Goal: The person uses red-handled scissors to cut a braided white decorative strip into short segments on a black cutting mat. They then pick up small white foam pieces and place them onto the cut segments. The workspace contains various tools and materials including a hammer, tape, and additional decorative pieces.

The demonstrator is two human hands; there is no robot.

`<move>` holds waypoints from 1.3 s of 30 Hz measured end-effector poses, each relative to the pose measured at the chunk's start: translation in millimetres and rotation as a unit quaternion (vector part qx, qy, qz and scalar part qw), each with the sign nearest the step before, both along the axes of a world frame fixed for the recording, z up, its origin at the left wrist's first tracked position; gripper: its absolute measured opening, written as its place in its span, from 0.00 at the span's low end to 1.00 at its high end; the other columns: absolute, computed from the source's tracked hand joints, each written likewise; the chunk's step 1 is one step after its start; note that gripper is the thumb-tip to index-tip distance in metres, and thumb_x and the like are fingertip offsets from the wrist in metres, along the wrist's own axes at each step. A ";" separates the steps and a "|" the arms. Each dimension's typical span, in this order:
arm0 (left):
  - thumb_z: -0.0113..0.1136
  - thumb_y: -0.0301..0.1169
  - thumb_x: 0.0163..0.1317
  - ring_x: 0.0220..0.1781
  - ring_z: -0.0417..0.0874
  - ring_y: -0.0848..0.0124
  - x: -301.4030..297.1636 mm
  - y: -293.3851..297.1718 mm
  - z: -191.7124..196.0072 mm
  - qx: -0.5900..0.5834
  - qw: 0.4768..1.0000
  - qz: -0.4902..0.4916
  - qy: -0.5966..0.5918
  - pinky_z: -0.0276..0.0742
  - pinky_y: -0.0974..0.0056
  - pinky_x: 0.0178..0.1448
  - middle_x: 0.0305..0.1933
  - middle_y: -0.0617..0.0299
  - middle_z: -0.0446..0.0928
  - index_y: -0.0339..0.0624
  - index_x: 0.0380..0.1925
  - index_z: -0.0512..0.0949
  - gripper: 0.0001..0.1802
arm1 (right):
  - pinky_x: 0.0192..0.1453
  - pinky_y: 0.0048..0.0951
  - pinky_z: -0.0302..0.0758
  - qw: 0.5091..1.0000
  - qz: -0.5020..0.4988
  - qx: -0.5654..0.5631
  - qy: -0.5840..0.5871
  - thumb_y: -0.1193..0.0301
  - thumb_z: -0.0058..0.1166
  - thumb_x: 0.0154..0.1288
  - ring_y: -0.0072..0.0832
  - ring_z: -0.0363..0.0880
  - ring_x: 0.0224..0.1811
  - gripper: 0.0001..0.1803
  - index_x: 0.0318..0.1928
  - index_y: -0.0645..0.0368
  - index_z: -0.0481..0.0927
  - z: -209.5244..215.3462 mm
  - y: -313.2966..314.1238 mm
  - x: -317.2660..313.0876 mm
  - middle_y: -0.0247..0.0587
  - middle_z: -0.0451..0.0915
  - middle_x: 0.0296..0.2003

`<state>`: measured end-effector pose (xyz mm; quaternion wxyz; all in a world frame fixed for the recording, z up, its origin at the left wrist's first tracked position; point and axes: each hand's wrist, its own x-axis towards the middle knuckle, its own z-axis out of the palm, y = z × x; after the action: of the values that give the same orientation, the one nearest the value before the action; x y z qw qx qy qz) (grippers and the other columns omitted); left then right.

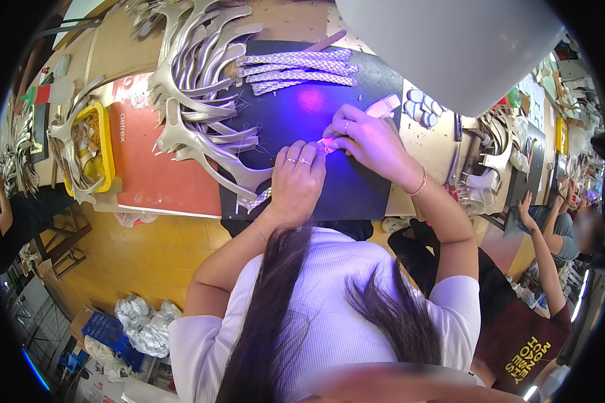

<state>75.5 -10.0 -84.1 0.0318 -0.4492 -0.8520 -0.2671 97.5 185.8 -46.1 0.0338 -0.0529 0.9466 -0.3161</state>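
My left hand (296, 180) lies knuckles up on the black mat (356, 191), its fingers curled down on a small strip that glows pink (329, 143) under violet light. My right hand (368, 140) meets it from the right and pinches the same strip at the fingertips. A silver forked strap piece (238, 176) lies just left of my left hand, partly under it. A white object (387, 105) sticks out behind my right hand; whether that hand holds it I cannot tell.
Several silver forked straps (195, 74) fan over the mat's left edge. Braided silver strips (299, 70) lie at the back. A red mat (154, 168) and a yellow tray (107, 144) sit left. A white lamp shade (450, 47) hangs above right. Another person (544, 248) works at right.
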 end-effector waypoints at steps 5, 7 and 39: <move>0.64 0.26 0.54 0.52 0.77 0.58 -0.1 -0.8 0.9 -0.003 1.000 -0.004 0.000 0.71 0.53 0.56 0.46 0.55 0.77 0.34 0.41 0.81 0.14 | 0.35 0.31 0.77 1.000 -0.002 0.002 0.004 0.67 0.64 0.58 0.31 0.82 0.34 0.08 0.38 0.54 0.85 0.0 -1.4 2.4 0.31 0.77 0.37; 0.64 0.26 0.54 0.51 0.77 0.58 -0.5 -1.1 0.7 -0.005 1.000 -0.006 0.000 0.71 0.53 0.56 0.46 0.55 0.77 0.34 0.41 0.81 0.14 | 0.36 0.32 0.77 1.000 0.001 0.007 0.006 0.67 0.63 0.59 0.32 0.82 0.34 0.08 0.38 0.55 0.85 1.1 -2.9 3.4 0.32 0.77 0.37; 0.56 0.29 0.60 0.55 0.76 0.64 5.7 0.3 11.7 -0.151 0.978 -0.010 0.143 0.67 0.54 0.59 0.48 0.60 0.79 0.37 0.50 0.80 0.18 | 0.40 0.42 0.78 0.939 -0.322 0.116 0.035 0.75 0.52 0.69 0.48 0.80 0.37 0.24 0.65 0.54 0.71 12.1 -2.7 68.3 0.48 0.74 0.42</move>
<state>81.2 -9.7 -72.4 0.0824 -0.4913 -0.8644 -0.0686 165.8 183.1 -34.1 -0.0972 0.2483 0.9436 -0.1965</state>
